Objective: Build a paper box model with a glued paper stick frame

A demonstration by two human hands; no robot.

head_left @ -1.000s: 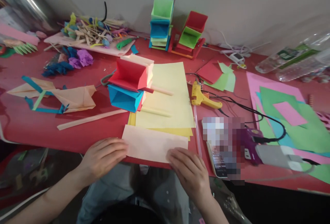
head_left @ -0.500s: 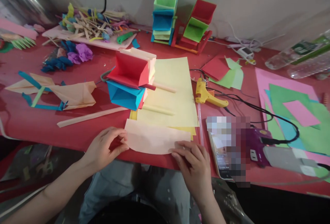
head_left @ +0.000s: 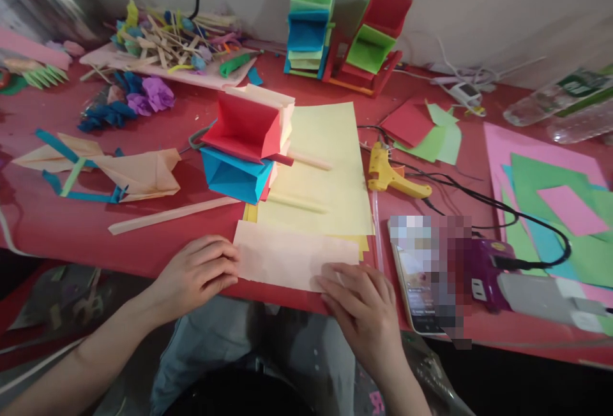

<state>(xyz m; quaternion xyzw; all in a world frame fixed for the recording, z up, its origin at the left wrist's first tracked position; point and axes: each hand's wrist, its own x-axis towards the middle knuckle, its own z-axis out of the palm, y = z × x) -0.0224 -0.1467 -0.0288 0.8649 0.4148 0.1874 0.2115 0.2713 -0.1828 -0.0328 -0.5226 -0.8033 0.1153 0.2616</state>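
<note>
A folded pale peach paper strip lies at the near edge of the red table, over the bottom of a stack of yellow sheets. My left hand rests at the strip's left end, its fingers bent and touching the paper's edge. Over the strip's lower right corner lies my right hand, fingers flat and pressing the paper down. Just beyond the strip stands a folded red and blue paper box piece with a rolled paper stick.
A yellow glue gun with black cord lies right of the yellow sheets, a phone and purple power strip nearer. Pink and green sheets lie far right. Peach paper shapes lie left; stacked paper boxes stand at the back.
The strip's near edge was lifted and curved half a second ago; it now lies flat. Both hands have come back down onto its ends.
</note>
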